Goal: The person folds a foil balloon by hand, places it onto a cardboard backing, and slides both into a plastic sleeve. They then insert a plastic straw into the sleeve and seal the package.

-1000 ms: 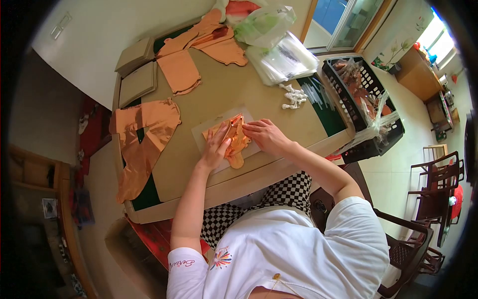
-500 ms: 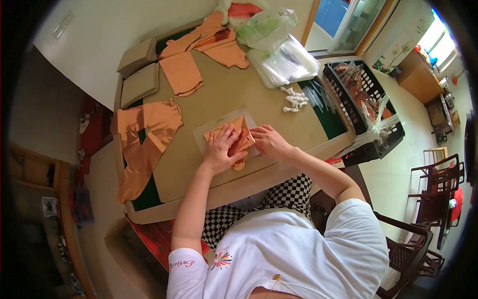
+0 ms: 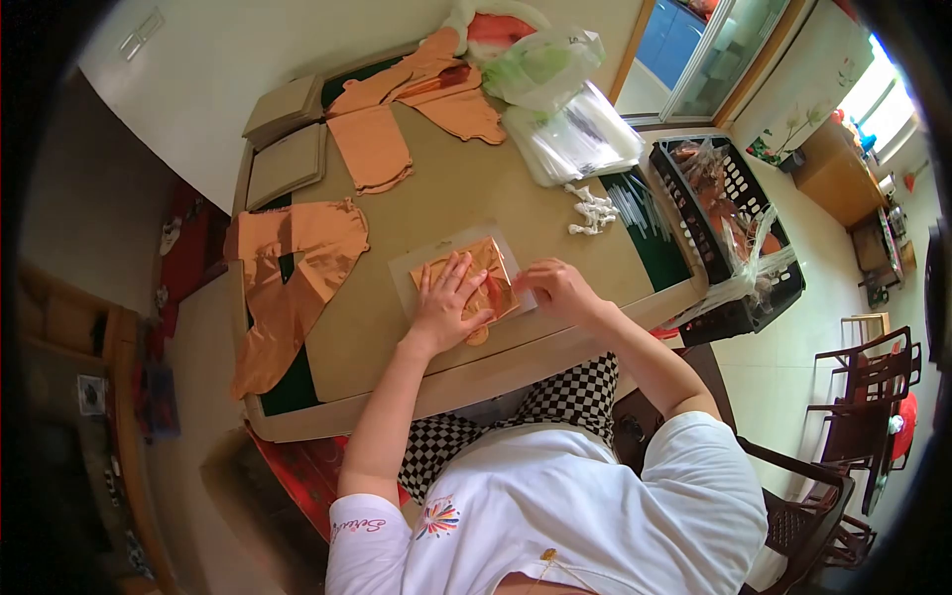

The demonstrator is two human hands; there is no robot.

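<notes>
A rose-gold foil balloon (image 3: 502, 260), folded into a small rectangle, lies on a pale translucent sheet or bag (image 3: 402, 268) near the table's front edge. Pressed flat over its left part is my left hand (image 3: 444, 309), fingers spread. A small foil tab (image 3: 478, 337) sticks out below the fold, close to the left thumb. At the packet's right edge, my right hand (image 3: 557, 288) has its fingers curled together; what lies between the fingertips is hidden. To the left, an unfolded rose-gold foil balloon (image 3: 307, 238) hangs partly over the table's edge.
More flat foil balloons (image 3: 369, 149) lie at the back, beside cardboard stacks (image 3: 286, 167). Clear bags (image 3: 575, 139), white curled pieces (image 3: 592, 210) and thin straws (image 3: 635, 208) are on the right. A black crate (image 3: 734, 188) stands beyond the table's right edge.
My right hand has drawn slightly right from the folded balloon, its fingers now more curled. The foil lies flatter under my left hand, which stays on it. The view has shifted slightly.
</notes>
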